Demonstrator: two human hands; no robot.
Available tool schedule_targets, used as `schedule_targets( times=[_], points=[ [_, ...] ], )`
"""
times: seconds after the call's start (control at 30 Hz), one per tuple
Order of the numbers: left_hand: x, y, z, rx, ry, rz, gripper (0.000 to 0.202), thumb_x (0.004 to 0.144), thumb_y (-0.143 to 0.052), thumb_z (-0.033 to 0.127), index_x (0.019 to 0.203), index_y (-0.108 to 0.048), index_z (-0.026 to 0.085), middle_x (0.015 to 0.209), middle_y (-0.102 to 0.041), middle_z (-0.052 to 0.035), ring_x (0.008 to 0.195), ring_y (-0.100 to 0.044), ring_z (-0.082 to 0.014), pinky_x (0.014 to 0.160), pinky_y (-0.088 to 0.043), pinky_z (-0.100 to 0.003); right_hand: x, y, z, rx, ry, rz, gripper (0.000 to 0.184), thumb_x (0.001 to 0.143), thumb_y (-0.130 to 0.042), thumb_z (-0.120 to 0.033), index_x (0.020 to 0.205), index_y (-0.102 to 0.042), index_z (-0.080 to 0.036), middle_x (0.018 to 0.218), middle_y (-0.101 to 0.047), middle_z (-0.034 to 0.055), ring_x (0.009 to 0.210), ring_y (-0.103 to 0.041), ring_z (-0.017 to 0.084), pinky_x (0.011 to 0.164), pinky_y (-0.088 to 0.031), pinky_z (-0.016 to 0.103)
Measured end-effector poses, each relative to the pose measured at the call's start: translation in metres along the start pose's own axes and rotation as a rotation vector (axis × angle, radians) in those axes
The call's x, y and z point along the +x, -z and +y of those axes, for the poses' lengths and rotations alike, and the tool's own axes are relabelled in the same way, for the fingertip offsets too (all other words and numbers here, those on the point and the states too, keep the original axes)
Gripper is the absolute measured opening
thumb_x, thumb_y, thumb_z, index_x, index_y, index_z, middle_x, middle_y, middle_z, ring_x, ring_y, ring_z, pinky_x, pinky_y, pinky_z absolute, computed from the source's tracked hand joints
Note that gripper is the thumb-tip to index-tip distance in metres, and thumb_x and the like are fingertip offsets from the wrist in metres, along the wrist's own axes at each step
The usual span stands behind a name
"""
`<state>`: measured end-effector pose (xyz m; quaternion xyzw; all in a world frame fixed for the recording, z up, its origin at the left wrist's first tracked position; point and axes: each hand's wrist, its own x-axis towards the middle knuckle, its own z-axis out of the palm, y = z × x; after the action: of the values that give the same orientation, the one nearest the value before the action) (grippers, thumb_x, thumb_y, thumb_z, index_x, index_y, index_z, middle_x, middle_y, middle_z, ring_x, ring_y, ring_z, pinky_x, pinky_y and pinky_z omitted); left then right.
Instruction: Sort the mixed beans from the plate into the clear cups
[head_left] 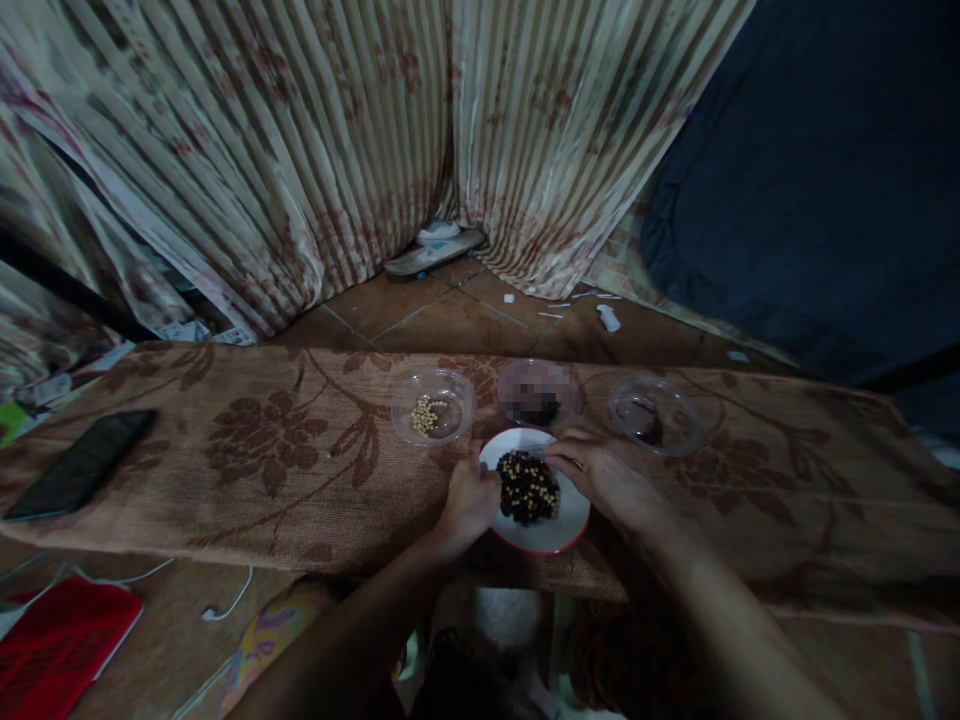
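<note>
A white plate with a red rim (576, 515) stands near the front edge of the cloth-covered bench. On it lies a mixed heap of dark and pale yellow beans (529, 490). My left hand (471, 498) is closed on the plate's left rim. Over the plate's upper right side, my right hand (600, 470) is closed in a pinch; a thin, faint thing seems to show at its fingertips, too dim to name. Behind the plate is a clear bowl with pale yellow beans (425, 415). A second clear bowl (576, 400) holds dark contents, partly blurred. The third clear bowl (679, 420) has a little dark matter inside.
A black phone (81, 465) lies at the bench's left end. The brown flowered cloth (300, 500) covers the bench. Beyond are a skateboard (435, 255) on the tiled floor and striped curtains (337, 130). A red basket-like object (67, 650) and white cables are at lower left.
</note>
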<state>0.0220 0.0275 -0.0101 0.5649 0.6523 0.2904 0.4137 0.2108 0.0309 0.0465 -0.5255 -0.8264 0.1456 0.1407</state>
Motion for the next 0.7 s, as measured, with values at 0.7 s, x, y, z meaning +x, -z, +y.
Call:
schedule_targets(
  times=[0.7],
  points=[
    [0.0001, 0.0002, -0.0005, -0.049, 0.003, -0.019, 0.046, 0.070, -0.042, 0.006, 0.115, -0.051, 0.011, 0.085, -0.069, -0.0059, 0.075, -0.062, -0.0146, 0.071, -0.048, -0.022, -0.0018, 0.0072, -0.0018, 0.047, 0.005, 0.023, 0.023, 0.088, -0.046, -0.033, 0.087, -0.068, -0.025, 0.084, -0.065, 0.0015, 0.076, -0.059, 0.015, 0.069, -0.043, 0.025]
  ],
)
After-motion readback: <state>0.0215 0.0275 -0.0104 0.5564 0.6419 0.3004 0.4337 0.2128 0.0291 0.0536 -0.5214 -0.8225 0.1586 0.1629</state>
